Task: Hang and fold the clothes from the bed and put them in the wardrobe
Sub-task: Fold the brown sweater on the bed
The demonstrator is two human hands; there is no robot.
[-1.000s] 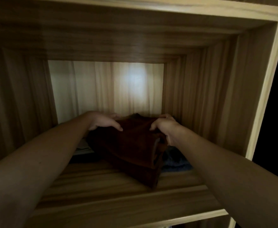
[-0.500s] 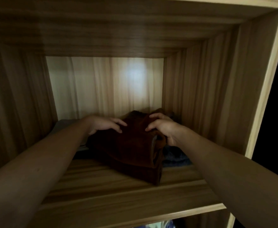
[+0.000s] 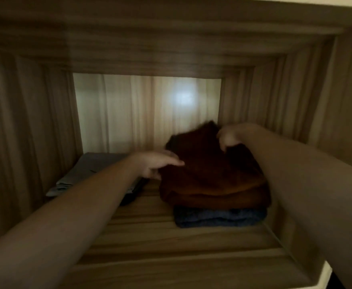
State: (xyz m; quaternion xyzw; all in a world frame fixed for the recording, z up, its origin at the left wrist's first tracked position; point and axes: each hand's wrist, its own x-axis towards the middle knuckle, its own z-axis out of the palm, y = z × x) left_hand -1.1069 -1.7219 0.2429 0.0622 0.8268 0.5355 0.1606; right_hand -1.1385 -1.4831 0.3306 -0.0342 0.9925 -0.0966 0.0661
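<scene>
A folded dark brown garment (image 3: 210, 176) lies on top of a folded blue garment (image 3: 219, 217) at the right of the wooden wardrobe shelf (image 3: 150, 236). My left hand (image 3: 156, 163) touches the brown garment's left edge with its fingers stretched out. My right hand (image 3: 231, 136) is at the garment's far right corner, fingers curled down onto the cloth; the frame is blurred, so the grip is unclear.
A folded grey garment (image 3: 87, 170) lies at the shelf's left, with something dark (image 3: 133, 195) under its near edge. Wooden side walls (image 3: 25, 142) and a top panel (image 3: 171, 49) close in the compartment. A pale back panel (image 3: 139, 111) stands behind.
The brown garment has shifted right and deeper, onto the blue one. My view moved closer and left, so the grey garment now shows. Both hands followed the garment.
</scene>
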